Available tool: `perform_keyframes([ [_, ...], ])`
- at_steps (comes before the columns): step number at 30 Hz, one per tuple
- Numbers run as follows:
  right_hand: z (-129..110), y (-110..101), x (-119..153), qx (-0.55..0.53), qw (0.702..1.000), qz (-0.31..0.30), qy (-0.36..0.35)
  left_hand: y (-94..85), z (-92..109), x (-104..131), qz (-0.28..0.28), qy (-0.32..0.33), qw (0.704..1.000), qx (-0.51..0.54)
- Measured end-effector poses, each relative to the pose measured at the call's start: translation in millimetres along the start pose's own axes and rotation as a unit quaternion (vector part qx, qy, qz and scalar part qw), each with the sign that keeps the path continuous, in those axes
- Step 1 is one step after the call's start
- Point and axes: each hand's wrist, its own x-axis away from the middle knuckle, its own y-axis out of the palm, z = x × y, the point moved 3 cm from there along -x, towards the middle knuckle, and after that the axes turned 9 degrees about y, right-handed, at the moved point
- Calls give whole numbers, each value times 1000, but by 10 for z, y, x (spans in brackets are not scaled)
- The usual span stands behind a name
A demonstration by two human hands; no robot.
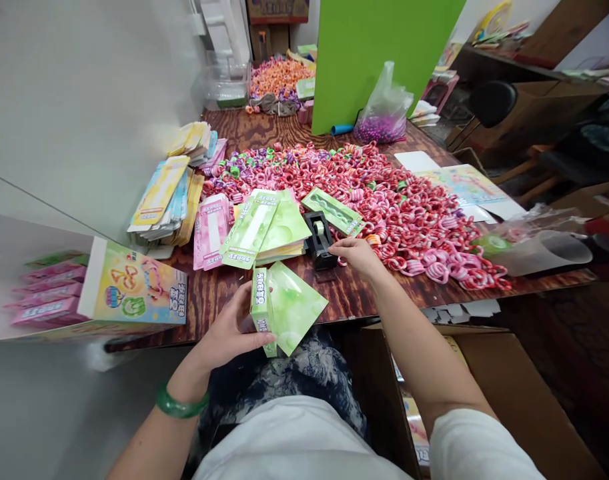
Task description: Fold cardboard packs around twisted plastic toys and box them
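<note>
At the near edge of the table (351, 301), through the head view, I have the left hand (228, 337) clamped around a slim green box (261, 310), thumb on its near end, fingers behind. A broad green panel (298, 303) spreads to the right of the box and seems to belong to it; I take this one as shaped but not yet closed.

My right hand (359, 257) is at the near end of the black tape dispenser (321, 241), thumb and finger close together. I cannot tell whether any tape is pinched there, and I see none on the box.

As for what is done, pink boxes (54, 293) lie in a printed carton (139, 283) on the left, and I judge those finished. Plenty looks left: flat green cards (254, 230) just beyond the box, pink cards (211, 233) to their left, yellow and blue cards (167, 193) stacked farther left. Across the middle and right spreads a big heap of rings (334, 177), with one green windowed box (334, 212) lying against its near side.
</note>
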Motion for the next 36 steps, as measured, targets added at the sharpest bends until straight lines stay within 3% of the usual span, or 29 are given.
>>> perform_keyframes([
  [10, 255, 128, 443, -153, 988, 14, -15, -76, -73, -79, 87, 33, 994, -55],
  [16, 393, 189, 358, -88, 993, 79, 7, -47, -74, -100, 114, 43, 991, -52],
  [21, 264, 69, 420, 9, 994, 104, 19, -46, 6, -25, 146, 106, 980, -85],
  [23, 163, 111, 623, 26, 998, 53, 32, -60, 28, 12, 165, 137, 967, -135],
  [25, 22, 271, 933, -14, 995, -94, 35, -81, 11, 49, 193, 154, 952, -181],
  [27, -160, 453, 1284, -93, 977, -191, 20, -99, -34, 87, 224, 165, 937, -210],
  [31, -443, 821, 1748, -118, 952, -281, -14, -98, -126, 161, 277, 175, 918, -225],
  [36, -500, 1050, 1805, -85, 952, -294, -14, -94, -128, 235, 294, 193, 901, -254],
])
